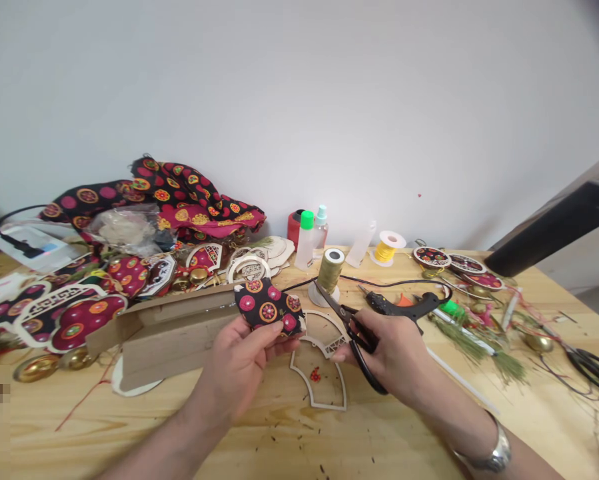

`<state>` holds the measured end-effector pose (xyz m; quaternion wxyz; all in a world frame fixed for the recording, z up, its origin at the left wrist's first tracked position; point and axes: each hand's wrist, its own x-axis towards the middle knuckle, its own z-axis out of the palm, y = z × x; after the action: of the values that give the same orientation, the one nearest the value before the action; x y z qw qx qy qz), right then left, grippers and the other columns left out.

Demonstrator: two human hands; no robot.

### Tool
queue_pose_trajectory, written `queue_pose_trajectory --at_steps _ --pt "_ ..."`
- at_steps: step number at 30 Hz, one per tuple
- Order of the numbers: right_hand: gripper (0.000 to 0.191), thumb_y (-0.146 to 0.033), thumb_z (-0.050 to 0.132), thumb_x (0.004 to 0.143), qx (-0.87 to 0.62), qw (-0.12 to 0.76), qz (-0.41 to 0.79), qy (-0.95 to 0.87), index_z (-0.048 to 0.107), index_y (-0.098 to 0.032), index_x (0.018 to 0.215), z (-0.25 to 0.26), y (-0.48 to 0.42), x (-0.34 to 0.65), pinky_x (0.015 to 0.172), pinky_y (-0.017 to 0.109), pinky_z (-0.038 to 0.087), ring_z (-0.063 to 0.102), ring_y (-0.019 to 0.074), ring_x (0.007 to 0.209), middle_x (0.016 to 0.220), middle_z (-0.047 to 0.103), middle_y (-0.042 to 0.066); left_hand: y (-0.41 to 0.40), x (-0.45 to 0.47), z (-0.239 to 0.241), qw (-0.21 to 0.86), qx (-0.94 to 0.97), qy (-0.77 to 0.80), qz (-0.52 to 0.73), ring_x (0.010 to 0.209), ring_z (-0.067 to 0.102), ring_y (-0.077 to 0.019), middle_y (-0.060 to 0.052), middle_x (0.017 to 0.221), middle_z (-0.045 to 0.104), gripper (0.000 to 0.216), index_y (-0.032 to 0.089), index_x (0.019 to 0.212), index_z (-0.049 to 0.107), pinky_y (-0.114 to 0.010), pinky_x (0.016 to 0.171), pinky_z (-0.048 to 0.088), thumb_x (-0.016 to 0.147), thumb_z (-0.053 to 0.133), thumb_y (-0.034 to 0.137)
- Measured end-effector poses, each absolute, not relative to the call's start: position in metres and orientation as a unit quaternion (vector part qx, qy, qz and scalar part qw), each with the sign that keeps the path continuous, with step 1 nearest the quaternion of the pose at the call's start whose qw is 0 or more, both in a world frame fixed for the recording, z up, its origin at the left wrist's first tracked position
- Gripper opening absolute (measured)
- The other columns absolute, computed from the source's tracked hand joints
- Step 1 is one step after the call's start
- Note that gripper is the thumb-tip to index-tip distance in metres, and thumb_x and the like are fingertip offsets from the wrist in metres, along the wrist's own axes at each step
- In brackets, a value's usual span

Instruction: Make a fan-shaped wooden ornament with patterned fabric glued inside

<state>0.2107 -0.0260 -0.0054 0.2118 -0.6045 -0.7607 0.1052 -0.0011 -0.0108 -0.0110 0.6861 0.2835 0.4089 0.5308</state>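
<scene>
A fan-shaped piece covered in dark patterned fabric (265, 303) is pinched in my left hand (239, 357), thumb on top. My right hand (392, 350) grips black-handled scissors (363, 357), whose blades point up and left, a short way right of the fabric piece. Between and below my hands lie fan-shaped wooden frames (328, 405) on the table. Inside the lower frame sits a small cluster of red beads (316, 375). An open cardboard box (169, 350) is left of my left hand.
Behind the scissors stands an olive thread spool (331, 268). A black glue gun (404, 305) with a cord lies to the right. Bottles (306, 243) and yellow thread (385, 251) line the wall. Finished ornaments (86, 320) and folded fabric (179, 190) fill the left; tassels (466, 340) and other scissors (596, 370) lie right.
</scene>
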Motion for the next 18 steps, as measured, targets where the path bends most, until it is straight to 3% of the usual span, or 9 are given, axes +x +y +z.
queue_pose_trajectory --at_steps 4,8,14,18 --pt "0.034 -0.048 0.067 0.074 -0.591 0.201 0.124 -0.771 0.049 -0.02 0.067 0.004 -0.028 0.207 0.05 0.024 0.028 0.045 0.0127 0.051 0.058 0.054 -0.002 -0.012 -0.002 -0.013 0.701 0.294 0.395 0.516 0.072 0.07 -0.0199 -0.006 0.08 0.076 0.007 0.015 0.077 0.074 -0.033 0.069 0.059 0.07 0.075 0.018" --pt "0.03 -0.043 0.066 0.077 -0.579 0.251 0.143 -0.762 0.048 -0.02 0.069 0.004 -0.028 0.206 0.055 0.026 0.033 0.047 0.0145 0.058 0.064 0.054 0.0 -0.013 -0.002 -0.014 0.709 0.308 0.391 0.499 0.072 0.069 -0.0211 -0.007 0.08 0.076 0.008 0.016 0.077 0.075 -0.033 0.067 0.059 0.07 0.073 0.017" --pt "0.023 -0.038 0.063 0.084 -0.5 0.372 0.411 -0.665 0.05 -0.019 0.083 -0.007 -0.028 0.204 0.068 0.027 0.045 0.055 0.0147 0.075 0.082 0.061 0.002 -0.02 -0.001 -0.014 0.748 0.384 0.384 0.382 0.071 0.069 -0.0229 -0.011 0.08 0.075 0.014 0.014 0.085 0.075 -0.033 0.064 0.058 0.073 0.073 0.022" --pt "0.031 -0.043 0.069 0.078 -0.479 0.361 0.522 -0.607 0.049 -0.019 0.081 -0.009 -0.031 0.198 0.06 0.024 0.042 0.049 0.0116 0.065 0.073 0.054 -0.002 -0.023 -0.001 -0.016 0.748 0.442 0.355 0.345 0.068 0.067 -0.0188 -0.008 0.077 0.073 0.01 0.015 0.084 0.072 -0.028 0.063 0.056 0.079 0.07 0.023"
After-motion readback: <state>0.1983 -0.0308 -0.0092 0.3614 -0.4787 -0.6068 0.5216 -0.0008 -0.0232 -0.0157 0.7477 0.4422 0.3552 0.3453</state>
